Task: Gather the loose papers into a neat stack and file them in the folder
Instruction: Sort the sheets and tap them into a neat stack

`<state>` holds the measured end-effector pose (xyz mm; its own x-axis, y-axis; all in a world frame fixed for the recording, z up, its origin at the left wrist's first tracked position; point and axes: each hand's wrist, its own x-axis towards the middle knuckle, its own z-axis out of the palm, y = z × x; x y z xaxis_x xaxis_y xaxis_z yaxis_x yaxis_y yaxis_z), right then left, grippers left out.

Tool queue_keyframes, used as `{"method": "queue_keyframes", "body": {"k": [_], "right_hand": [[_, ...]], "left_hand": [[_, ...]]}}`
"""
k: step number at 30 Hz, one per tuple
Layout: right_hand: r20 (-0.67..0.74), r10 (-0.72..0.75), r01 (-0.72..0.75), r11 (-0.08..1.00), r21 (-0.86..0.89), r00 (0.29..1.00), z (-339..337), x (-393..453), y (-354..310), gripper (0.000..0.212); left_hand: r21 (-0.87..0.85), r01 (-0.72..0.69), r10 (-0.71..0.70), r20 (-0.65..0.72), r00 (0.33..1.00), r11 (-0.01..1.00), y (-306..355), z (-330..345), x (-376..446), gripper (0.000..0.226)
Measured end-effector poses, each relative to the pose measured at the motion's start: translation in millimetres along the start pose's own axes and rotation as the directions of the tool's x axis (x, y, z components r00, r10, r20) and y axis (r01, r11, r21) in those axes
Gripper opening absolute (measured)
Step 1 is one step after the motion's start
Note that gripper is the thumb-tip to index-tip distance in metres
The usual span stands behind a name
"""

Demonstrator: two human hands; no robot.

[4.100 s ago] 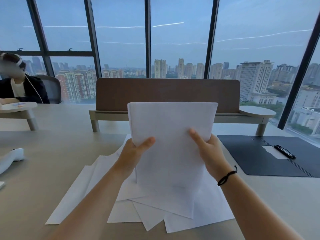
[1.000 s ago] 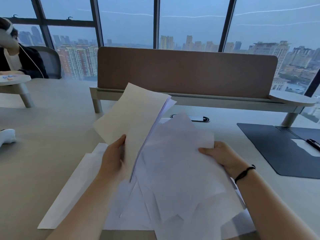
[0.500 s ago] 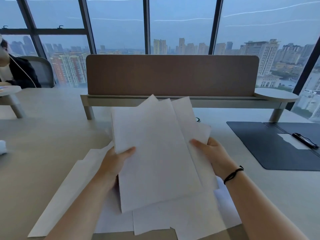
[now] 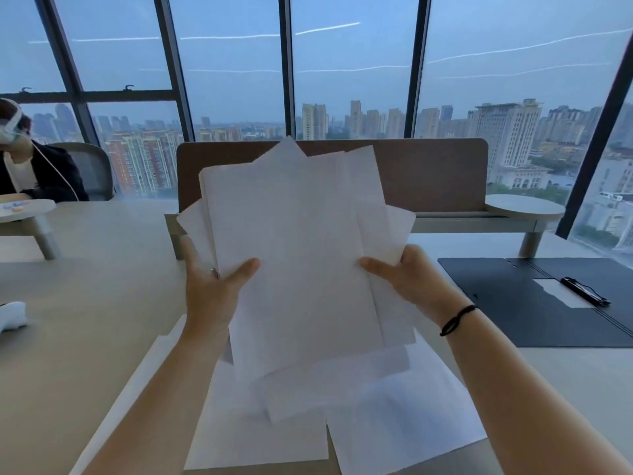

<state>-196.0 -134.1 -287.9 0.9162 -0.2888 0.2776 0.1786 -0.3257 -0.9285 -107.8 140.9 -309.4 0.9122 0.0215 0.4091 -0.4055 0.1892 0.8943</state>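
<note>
I hold an uneven bundle of white papers (image 4: 301,241) upright above the table, its sheets fanned out at different angles. My left hand (image 4: 210,289) grips the bundle's left edge, thumb on the front. My right hand (image 4: 407,279) grips the right edge, a black band on its wrist. More loose white sheets (image 4: 394,413) lie overlapping on the table below the bundle. A dark open folder (image 4: 507,303) lies flat at the right, with a black clip (image 4: 585,291) on a white label.
A brown divider panel (image 4: 428,173) on a low shelf crosses the table behind the papers. A person sits at the far left by a small round stand (image 4: 27,209). A white object (image 4: 12,315) lies at the left edge. Large windows stand beyond.
The bundle has risen higher and more upright in both hands, and more sheets fan out behind the front one. The view has tilted up slightly.
</note>
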Motion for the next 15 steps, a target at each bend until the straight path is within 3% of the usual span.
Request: {"method": "queue_keyframes", "body": {"k": [5, 8, 9, 10, 13, 15], "right_hand": [[-0.076, -0.111, 0.110, 0.994, -0.021, 0.991, -8.4, -10.0, -22.1, 0.006], [-0.068, -0.115, 0.115, 0.993, 0.000, 0.991, -16.8, -19.3, -26.4, 0.002], [-0.056, -0.107, 0.108, 0.994, 0.011, 0.993, -19.6, -23.1, -26.9, 0.002], [-0.042, -0.093, 0.094, 0.995, 0.024, 0.995, -22.3, -26.8, -26.7, 0.006], [-0.016, -0.051, 0.052, 0.998, 0.031, 0.999, -26.6, -34.5, -23.5, 0.016], [-0.017, -0.037, 0.038, 0.999, 0.024, 0.999, -27.8, -37.5, -23.3, 0.019]], "left_hand": [[-0.024, -0.010, 0.010, 0.002, 1.000, 1.000, 30.5, 17.1, -1.9, 0.010], [-0.033, -0.055, 0.058, 0.098, 0.993, 0.998, 40.7, 21.4, -8.6, 0.048], [-0.041, -0.058, 0.062, 0.114, 0.992, 0.997, 42.3, 21.5, -11.3, 0.051], [-0.041, -0.051, 0.056, 0.136, 0.989, 0.998, 39.1, 21.1, -12.4, 0.046], [0.016, -0.011, 0.008, 0.180, 0.984, 1.000, 36.7, 23.1, -20.6, 0.005], [0.041, 0.024, -0.031, 0.193, 0.981, 0.999, 39.3, 25.6, -24.1, 0.025]]}}
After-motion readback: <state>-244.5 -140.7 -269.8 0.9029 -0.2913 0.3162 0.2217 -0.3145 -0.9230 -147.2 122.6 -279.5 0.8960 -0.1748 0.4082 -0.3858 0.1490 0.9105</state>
